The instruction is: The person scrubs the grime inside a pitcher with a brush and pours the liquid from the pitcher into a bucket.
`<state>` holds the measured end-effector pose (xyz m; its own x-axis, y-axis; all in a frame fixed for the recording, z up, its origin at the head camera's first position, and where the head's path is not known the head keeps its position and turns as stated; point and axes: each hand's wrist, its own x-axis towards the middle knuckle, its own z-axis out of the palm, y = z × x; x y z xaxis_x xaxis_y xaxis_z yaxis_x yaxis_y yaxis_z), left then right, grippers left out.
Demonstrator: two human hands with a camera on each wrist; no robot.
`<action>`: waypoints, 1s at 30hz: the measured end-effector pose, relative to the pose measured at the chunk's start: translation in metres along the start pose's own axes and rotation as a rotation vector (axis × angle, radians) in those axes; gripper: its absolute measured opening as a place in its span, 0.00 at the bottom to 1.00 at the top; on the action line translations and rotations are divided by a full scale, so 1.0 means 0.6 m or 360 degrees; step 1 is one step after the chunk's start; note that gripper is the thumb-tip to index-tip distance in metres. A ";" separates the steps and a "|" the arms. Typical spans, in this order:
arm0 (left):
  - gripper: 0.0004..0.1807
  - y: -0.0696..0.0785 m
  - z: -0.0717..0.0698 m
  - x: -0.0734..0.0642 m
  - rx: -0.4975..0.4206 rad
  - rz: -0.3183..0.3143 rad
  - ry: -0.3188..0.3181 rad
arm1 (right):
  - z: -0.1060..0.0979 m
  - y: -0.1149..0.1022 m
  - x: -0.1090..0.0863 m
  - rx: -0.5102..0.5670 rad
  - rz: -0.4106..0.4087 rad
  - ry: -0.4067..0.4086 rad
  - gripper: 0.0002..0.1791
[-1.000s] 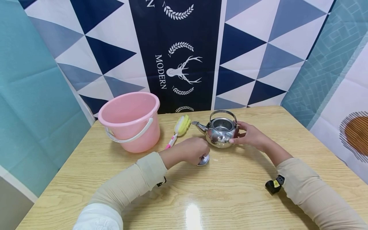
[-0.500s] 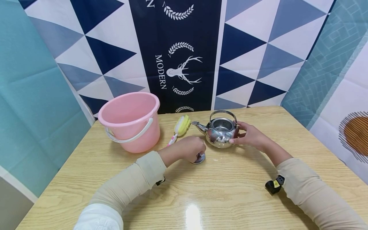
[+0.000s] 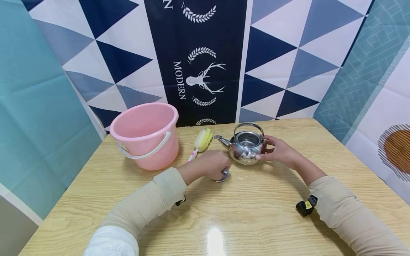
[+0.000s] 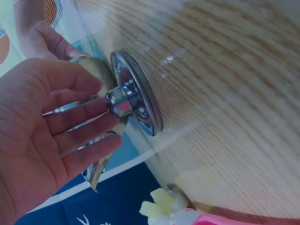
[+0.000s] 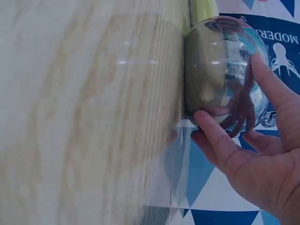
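Observation:
A polished steel teapot (image 3: 246, 151) stands uncovered at the back of the table, its strainer showing inside and its spout pointing left. My right hand (image 3: 279, 151) holds its rounded side, thumb and fingers spread about the body, also seen in the right wrist view. Flat on the wood lies the teapot's steel lid (image 4: 139, 101), knob up. My left hand (image 4: 56, 122) is at that knob, with fairly straight fingers beside it and a small gap at the thumb. In the head view the same hand (image 3: 215, 165) hides most of the lid (image 3: 221, 179).
A pink bucket (image 3: 173, 142) with a white handle stands at the back left. Between bucket and teapot lies a yellow-and-white sponge brush (image 3: 203, 140) with a pink-and-white handle, partly behind my left arm. Patterned cloth walls (image 3: 269, 35) border the wooden table (image 3: 250, 213).
My left hand and the lid have shifted slightly left, away from the teapot, mostly in the first half second. The teapot and my right hand have stayed in place.

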<state>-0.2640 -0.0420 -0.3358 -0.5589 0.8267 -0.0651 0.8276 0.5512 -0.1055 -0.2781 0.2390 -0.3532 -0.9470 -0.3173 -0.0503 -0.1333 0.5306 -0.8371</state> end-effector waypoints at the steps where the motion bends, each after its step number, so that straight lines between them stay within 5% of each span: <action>1: 0.02 0.001 -0.001 0.001 -0.0001 -0.0001 0.0006 | 0.000 0.000 0.000 0.0002 0.0001 0.0000 0.56; 7: 0.18 0.009 -0.004 0.006 0.0024 0.0002 0.0058 | 0.001 0.000 0.000 0.0017 0.0007 -0.0009 0.55; 22: 0.17 0.021 -0.019 0.015 0.0005 0.0281 0.0440 | 0.002 -0.005 -0.002 -0.0009 0.0029 -0.0011 0.55; 30: 0.18 0.028 -0.024 0.019 0.0047 0.0280 0.0599 | 0.002 -0.003 -0.002 0.0002 0.0029 -0.0018 0.55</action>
<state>-0.2557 -0.0214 -0.3243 -0.3469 0.8945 0.2820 0.9039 0.3991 -0.1541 -0.2764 0.2375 -0.3519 -0.9458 -0.3168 -0.0715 -0.1160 0.5353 -0.8367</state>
